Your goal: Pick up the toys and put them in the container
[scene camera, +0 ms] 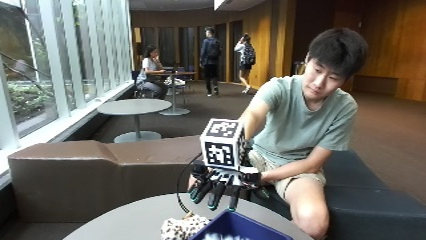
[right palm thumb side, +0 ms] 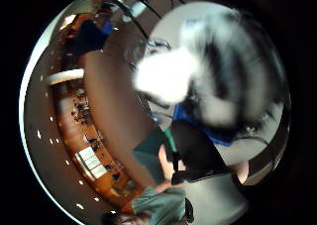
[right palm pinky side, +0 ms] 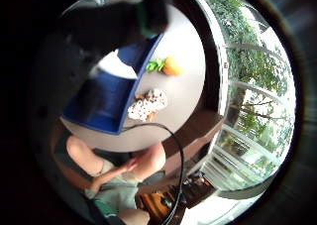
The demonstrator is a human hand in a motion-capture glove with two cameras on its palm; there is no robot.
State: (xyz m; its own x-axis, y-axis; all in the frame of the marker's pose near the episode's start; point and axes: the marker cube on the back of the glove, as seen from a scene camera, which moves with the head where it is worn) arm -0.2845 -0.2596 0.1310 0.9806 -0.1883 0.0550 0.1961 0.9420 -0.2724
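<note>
My gloved right hand hangs over the near rim of a blue container on a round grey table. Its fingers point straight down, spread, with nothing between them. A black-and-white furry toy fills much of the thumb side palm view, close below the palm and over the blue container; whether it touches the hand I cannot tell. A spotted plush toy lies on the table against the container's outer wall. An orange carrot toy with green leaves lies on the table beside the container.
A brown padded bench runs behind the table, and the person sits on it. Tall windows line one side. Bare grey tabletop lies beyond the carrot toy. A black cable trails off the table edge.
</note>
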